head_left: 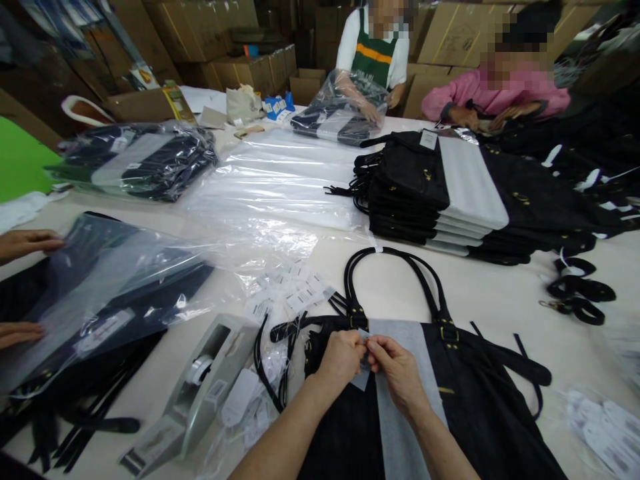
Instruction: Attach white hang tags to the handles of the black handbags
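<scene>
A small tag (365,361) is pinched between both the left hand (341,357) and right hand (395,367) at 6 o'clock, over the black bag (480,400). Easily torn if tugged — or snagged by the straps (395,267) at 12.

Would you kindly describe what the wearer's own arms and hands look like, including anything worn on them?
Both forearms are bare as far as the picture shows, with no sleeve in view. The left hand and the right hand wear no gloves, and no rings, watch or bracelet can be seen on either. The fingernails look short and unpainted.
</scene>
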The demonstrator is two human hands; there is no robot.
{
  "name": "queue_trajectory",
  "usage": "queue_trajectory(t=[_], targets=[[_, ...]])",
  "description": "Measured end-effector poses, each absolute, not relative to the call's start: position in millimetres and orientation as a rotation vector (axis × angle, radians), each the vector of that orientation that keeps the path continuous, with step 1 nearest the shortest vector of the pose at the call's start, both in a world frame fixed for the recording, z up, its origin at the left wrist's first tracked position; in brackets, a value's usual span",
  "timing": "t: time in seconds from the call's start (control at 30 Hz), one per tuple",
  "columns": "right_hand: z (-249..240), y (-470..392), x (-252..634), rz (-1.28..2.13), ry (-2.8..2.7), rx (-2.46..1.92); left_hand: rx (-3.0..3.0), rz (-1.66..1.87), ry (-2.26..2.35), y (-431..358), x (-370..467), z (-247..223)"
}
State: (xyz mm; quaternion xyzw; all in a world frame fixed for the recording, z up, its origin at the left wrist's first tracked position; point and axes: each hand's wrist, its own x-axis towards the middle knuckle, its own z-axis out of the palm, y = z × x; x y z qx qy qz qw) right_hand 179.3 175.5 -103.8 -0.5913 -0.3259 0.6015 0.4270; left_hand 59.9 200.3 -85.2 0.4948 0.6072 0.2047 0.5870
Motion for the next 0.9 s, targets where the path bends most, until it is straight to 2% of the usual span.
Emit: queue_trajectory(t=[0.37, 0.9], targets=[[-102.0, 173.5, 173.1, 1.443, -0.897, -1.515, 1.149, 0.434, 1.408, 199.7, 63.8, -89.0], [-103.6, 176.5, 170.8, 1.426, -0.903, -1.568, 1.193, 0.572, 1.383, 197.4, 56.2, -92.1]])
